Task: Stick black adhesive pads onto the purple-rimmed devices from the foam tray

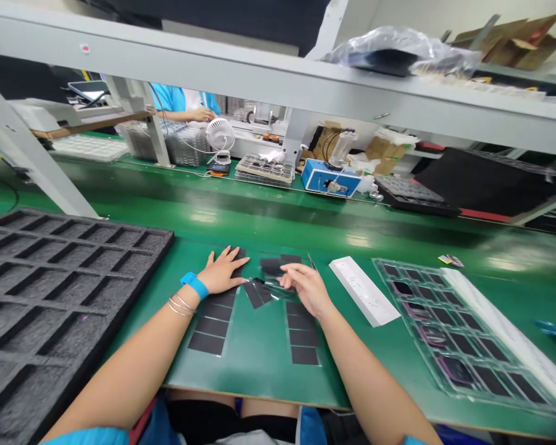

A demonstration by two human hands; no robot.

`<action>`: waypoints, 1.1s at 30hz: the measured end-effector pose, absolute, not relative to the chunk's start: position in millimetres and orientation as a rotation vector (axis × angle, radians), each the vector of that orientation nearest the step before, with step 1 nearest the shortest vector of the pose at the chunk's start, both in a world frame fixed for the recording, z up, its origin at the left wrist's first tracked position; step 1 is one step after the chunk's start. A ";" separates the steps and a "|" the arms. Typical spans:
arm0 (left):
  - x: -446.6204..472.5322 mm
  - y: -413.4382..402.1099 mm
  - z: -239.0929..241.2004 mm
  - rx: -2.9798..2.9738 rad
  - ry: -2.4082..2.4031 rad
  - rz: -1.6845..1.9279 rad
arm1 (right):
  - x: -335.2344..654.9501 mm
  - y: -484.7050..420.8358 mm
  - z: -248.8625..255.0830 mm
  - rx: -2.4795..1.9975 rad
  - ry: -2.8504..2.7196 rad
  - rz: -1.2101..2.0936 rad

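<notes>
My left hand (220, 272) lies flat with its fingers spread over the top of a strip of black rectangular sheets (212, 326) on the green table. My right hand (309, 289) is closed in a pinch on a clear film (278, 288), blurred and glossy, between the two strips. A thin pointed metal tool (312, 262) shows behind the right hand; whether the hand holds it I cannot tell. Under my right wrist runs a second strip of black sheets (303, 339). A small tilted black piece (256, 294) lies by my left fingertips.
At left sits a black foam tray (164, 244) with rectangular pockets. On the right are a white block (364, 290) and a clear plastic tray (438, 386) holding dark pieces. Behind stand a small fan (220, 135) and a blue box (331, 178); a co-worker's hands (201, 115) show beyond.
</notes>
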State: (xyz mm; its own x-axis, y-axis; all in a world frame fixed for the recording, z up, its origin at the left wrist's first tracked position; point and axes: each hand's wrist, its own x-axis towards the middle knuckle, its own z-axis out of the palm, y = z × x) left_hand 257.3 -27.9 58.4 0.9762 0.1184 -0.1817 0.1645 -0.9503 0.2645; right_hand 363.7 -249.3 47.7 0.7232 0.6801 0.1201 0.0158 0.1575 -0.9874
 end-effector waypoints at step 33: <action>258.7 -50.0 55.5 2.838 0.040 0.008 | 350.0 -245.4 35.6 -1.469 -1.061 0.509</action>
